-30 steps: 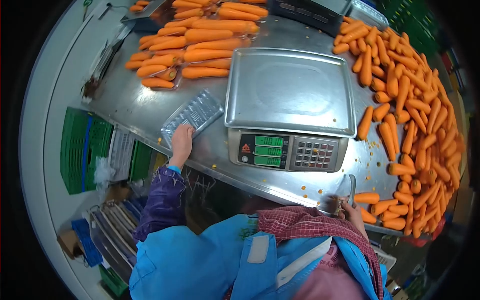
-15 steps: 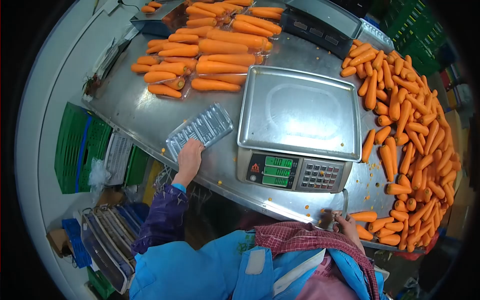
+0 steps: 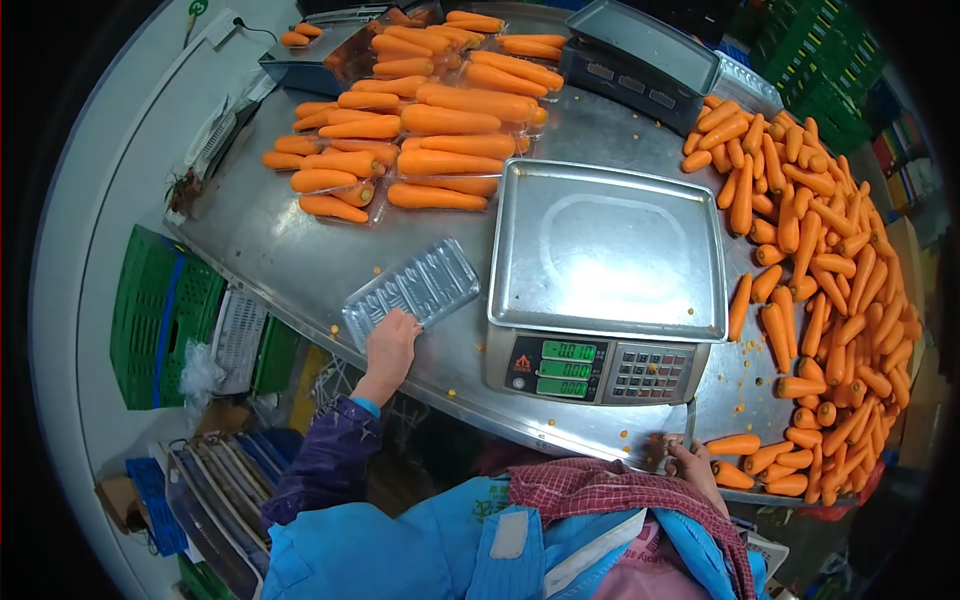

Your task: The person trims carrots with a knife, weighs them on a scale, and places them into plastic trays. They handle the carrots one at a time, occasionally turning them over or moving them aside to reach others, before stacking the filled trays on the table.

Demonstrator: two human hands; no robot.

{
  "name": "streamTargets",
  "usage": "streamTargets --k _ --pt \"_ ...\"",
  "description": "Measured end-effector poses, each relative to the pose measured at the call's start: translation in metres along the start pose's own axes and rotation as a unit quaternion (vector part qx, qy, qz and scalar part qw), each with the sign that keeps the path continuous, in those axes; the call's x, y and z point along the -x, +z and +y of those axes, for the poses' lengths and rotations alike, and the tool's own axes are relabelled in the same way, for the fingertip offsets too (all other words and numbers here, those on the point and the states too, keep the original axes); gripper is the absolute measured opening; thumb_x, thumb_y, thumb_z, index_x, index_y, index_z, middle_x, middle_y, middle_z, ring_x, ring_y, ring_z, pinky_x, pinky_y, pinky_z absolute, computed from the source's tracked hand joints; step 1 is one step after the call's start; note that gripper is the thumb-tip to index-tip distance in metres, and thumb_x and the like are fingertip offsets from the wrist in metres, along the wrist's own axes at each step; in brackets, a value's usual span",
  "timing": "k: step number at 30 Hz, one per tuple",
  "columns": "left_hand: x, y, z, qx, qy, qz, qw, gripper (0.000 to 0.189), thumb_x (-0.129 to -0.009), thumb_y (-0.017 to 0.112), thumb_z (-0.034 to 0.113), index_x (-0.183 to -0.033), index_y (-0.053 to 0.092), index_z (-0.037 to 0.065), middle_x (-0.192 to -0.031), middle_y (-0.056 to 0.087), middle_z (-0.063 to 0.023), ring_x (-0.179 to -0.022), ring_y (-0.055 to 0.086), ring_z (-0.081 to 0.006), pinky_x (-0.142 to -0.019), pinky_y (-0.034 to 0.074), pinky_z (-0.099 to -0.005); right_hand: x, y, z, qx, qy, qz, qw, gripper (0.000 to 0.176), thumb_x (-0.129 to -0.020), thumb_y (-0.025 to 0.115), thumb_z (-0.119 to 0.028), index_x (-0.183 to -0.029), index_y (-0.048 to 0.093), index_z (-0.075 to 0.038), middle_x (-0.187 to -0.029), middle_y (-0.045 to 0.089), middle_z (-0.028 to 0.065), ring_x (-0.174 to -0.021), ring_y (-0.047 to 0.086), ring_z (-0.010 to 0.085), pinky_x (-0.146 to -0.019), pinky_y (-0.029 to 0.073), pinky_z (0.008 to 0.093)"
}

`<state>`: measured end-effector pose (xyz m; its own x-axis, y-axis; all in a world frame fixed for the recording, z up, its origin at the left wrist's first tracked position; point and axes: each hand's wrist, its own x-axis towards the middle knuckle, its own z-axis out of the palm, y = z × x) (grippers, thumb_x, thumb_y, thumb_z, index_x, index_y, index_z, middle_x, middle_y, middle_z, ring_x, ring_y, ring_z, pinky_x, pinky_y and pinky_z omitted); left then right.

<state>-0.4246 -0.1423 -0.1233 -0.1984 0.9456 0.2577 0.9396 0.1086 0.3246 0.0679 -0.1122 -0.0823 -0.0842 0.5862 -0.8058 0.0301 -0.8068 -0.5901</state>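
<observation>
My left hand (image 3: 390, 352) has its fingers closed on the near edge of a clear plastic tray (image 3: 425, 282), which lies on the metal table with ribbed compartments showing. Right of the tray stands a weighing scale (image 3: 612, 245) with a bare steel pan and a lit green display reading -0.010 on top. At the table's front edge my right hand (image 3: 692, 466) is closed, fingers pinched together. A thin grey strip (image 3: 691, 422) rises from it toward the scale, and a blurred brown patch lies beside the fingertips. I cannot make out what this hand holds.
Loose carrots (image 3: 835, 270) are heaped along the table's right side. Carrots packed in clear plastic (image 3: 450, 120) are stacked at the back left. A second, dark scale (image 3: 640, 70) stands behind. Green crates (image 3: 165, 310) are beside the table at left. Orange bits dot the metal table (image 3: 260, 230).
The whole view has shifted slightly, so things sit a little lower in it. My left hand stays on the tray and my right hand remains at the table edge.
</observation>
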Motion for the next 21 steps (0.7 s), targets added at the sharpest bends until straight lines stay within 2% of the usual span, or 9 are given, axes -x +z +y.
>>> streamTargets --k 7,12,14,18,21 --pt "0.001 0.009 0.000 -0.038 0.024 0.043 0.998 0.012 -0.076 0.061 0.006 -0.076 0.049 0.005 -0.075 0.047 -0.0105 -0.071 0.053 -0.0292 -0.060 0.042 -0.0394 0.003 0.007 0.000 -0.021 0.001 0.007 1.000 0.018 -0.086 0.056 -0.010 -0.102 0.053 -0.001 -0.078 0.053 0.0044 -0.050 0.046 0.0087 -0.043 0.040 0.0226" --pt "0.003 0.013 -0.005 -0.011 0.013 0.037 0.999 0.011 -0.075 0.060 0.005 -0.076 0.050 0.005 -0.077 0.047 -0.0110 -0.073 0.052 -0.0300 -0.061 0.041 -0.0398 0.004 0.009 0.002 -0.026 0.003 0.013 1.000 0.018 -0.087 0.055 -0.010 -0.102 0.054 0.000 -0.075 0.054 0.0040 -0.050 0.046 0.0079 -0.043 0.038 0.0207" --pt "0.004 0.015 -0.006 -0.002 0.014 0.034 0.999 0.010 -0.075 0.060 0.004 -0.077 0.050 0.005 -0.077 0.048 -0.0112 -0.073 0.052 -0.0304 -0.061 0.041 -0.0401 0.002 0.005 0.003 0.006 0.014 -0.011 1.000 0.020 -0.086 0.056 -0.011 -0.103 0.054 -0.001 -0.079 0.054 0.0039 -0.052 0.045 0.0102 -0.045 0.037 0.0228" --pt "0.004 0.017 -0.007 -0.005 0.020 0.035 0.999 0.007 -0.076 0.056 0.000 -0.078 0.050 0.004 -0.078 0.049 -0.0125 -0.074 0.052 -0.0318 -0.062 0.041 -0.0407 0.008 0.009 0.000 -0.035 0.020 0.023 0.999 0.019 -0.087 0.055 -0.011 -0.104 0.055 -0.001 -0.078 0.056 0.0038 -0.052 0.046 0.0096 -0.045 0.038 0.0224" --pt "0.006 0.022 -0.008 -0.014 0.008 0.032 0.999 0.005 -0.078 0.055 0.000 -0.078 0.051 0.003 -0.079 0.049 -0.0138 -0.075 0.051 -0.0326 -0.063 0.041 -0.0412 0.009 0.012 -0.003 -0.003 0.030 0.014 0.999 0.020 -0.087 0.053 -0.008 -0.104 0.058 0.001 -0.072 0.055 0.0029 -0.051 0.047 0.0053 -0.043 0.039 0.0190"
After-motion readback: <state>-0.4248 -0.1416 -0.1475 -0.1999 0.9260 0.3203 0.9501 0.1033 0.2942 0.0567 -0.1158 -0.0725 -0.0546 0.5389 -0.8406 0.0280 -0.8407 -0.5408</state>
